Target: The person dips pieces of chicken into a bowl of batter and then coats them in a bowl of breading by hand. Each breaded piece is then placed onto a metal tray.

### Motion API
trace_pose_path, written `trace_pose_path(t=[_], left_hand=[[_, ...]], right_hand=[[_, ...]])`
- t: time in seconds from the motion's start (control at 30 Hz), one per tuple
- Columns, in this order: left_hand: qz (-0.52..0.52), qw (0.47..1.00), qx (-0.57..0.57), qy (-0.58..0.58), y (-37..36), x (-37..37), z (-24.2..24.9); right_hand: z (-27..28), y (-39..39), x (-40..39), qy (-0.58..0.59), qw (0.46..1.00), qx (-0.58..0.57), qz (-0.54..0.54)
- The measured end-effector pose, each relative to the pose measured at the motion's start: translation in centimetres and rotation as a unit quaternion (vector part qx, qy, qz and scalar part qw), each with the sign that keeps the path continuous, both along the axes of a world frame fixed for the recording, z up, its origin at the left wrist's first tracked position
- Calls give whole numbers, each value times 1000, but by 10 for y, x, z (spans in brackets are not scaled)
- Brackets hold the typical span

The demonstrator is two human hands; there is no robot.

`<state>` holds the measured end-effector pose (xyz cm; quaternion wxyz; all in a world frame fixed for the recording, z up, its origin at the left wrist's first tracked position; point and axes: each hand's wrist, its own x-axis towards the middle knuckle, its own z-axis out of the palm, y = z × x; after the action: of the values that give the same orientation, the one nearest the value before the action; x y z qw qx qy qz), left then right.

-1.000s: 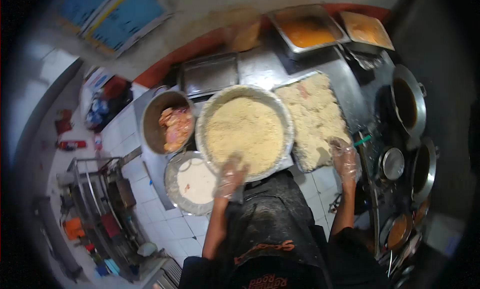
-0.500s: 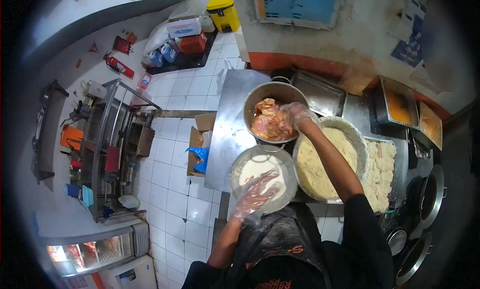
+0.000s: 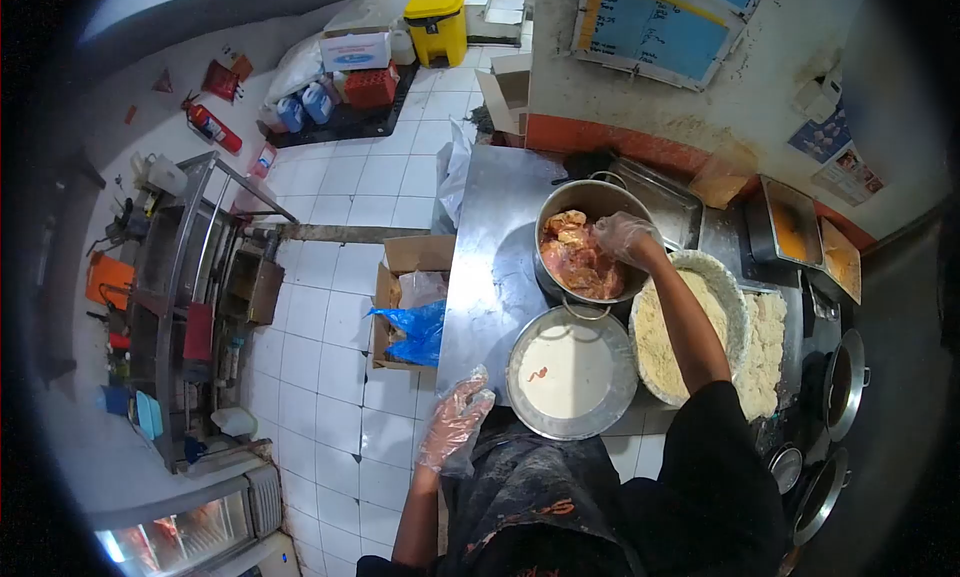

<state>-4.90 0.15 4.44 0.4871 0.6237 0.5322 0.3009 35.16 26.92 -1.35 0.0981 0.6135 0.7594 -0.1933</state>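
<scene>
My right hand [image 3: 624, 237], in a clear plastic glove, reaches into a deep metal pot [image 3: 554, 199] of raw, seasoned meat that looks like chicken [image 3: 582, 267]. Its fingers are curled at the right side of the meat; what they grip, if anything, is hidden. My left hand [image 3: 456, 419], gloved too, is raised left of a round basin of white batter [image 3: 575, 377], apart from it. Its fingers point up, loosely bent, with nothing seen in them. A small reddish scrap floats in the batter. Under my right forearm is a large tub of pale yellow flour [image 3: 660, 322].
Coated pieces lie on a tray [image 3: 765, 347] right of the flour. Metal pans of orange liquid [image 3: 790, 227] stand at the back right. An open cardboard box [image 3: 415, 252] with a blue bag is on the floor left of the steel table [image 3: 490, 227]. Woks [image 3: 845, 387] stand far right.
My left hand has moved from over the batter basin to its left. My right hand stays in the pot, its fingers now more curled. The camera view has shifted.
</scene>
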Motion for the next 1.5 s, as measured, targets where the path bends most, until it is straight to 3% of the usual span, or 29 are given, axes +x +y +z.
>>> trace_pose_path(t=[0.03, 0.07, 0.1, 0.13, 0.17, 0.23, 0.27, 0.37, 0.5, 0.57, 0.7, 0.77, 0.83, 1.0, 1.07, 1.1, 1.17, 1.2, 1.23, 1.3, 1.33, 1.37, 1.43, 1.47, 1.5], left_hand=[[-6, 1000, 0, -3, 4, -1, -2], [-2, 999, -34, -29, 9, -1, -7], [3, 996, -67, -55, 14, 0, -12], [-1, 996, -64, -57, 19, 1, -14], [-14, 996, -46, -79, 25, 5, -16], [-36, 994, -19, -100, 36, 14, -19], [-59, 995, -3, -83, 42, 18, -19], [-96, 991, 34, -81, 54, 31, -22], [-150, 988, -8, -41, 58, 44, 3], [-162, 986, -17, -33, 60, 46, 6], [-169, 984, -31, -48, 59, 44, -9], [-175, 982, -24, -60, 54, 43, -16], [-170, 979, -43, -105, 54, 46, -20], [-211, 971, -64, -91, 75, 60, -28], [-191, 933, -164, -256, 87, 71, -41], [-193, 933, -166, -254, 89, 77, -45], [-146, 884, -203, -395, 91, 92, -46], [-139, 900, -218, -352, 93, 97, -52], [-140, 899, -222, -351, 95, 103, -47], [-64, 801, -366, -470, 95, 110, -27], [-79, 793, -353, -491, 89, 106, -15], [-78, 792, -357, -489, 89, 103, -22], [-113, 885, -294, -344, 88, 95, -52], [-104, 922, -183, -324, 82, 92, -63], [-103, 922, -185, -323, 82, 91, -73]], right_hand=[[-25, 2, 20, 51, 995, 62, 63], [-17, -7, 20, 48, 995, 63, 58], [-1, -22, 15, 316, 938, -15, -145], [14, -35, 8, 548, 765, -87, -327], [20, -44, 5, 548, 766, -80, -327], [35, -59, -1, 750, 557, -183, -306], [82, -66, -31, 687, 595, -167, -381], [66, -63, -34, 629, 707, -90, -311], [50, -59, -41, 625, 651, 9, -430], [31, -57, -27, 461, 796, 111, -376], [33, -61, -16, 319, 881, 180, -300], [58, -74, -24, 279, 888, 216, -294], [66, -83, -23, 183, 885, 338, -262], [115, -112, -37, 263, 873, 283, -296], [113, -116, -37, 353, 855, 219, -310], [118, -123, -38, 354, 854, 218, -313], [155, -150, -62, 399, 843, 162, -322], [150, -160, -63, 396, 860, 191, -261], [146, -170, -68, 396, 859, 188, -264], [142, -192, -79, 461, 816, 118, -328], [123, -202, -80, 461, 815, 117, -332], [89, -212, -79, 500, 787, 128, -337], [38, -233, -82, 538, 755, 137, -348], [24, -242, -85, 487, 785, 116, -366], [11, -250, -87, 433, 812, 93, -380]])
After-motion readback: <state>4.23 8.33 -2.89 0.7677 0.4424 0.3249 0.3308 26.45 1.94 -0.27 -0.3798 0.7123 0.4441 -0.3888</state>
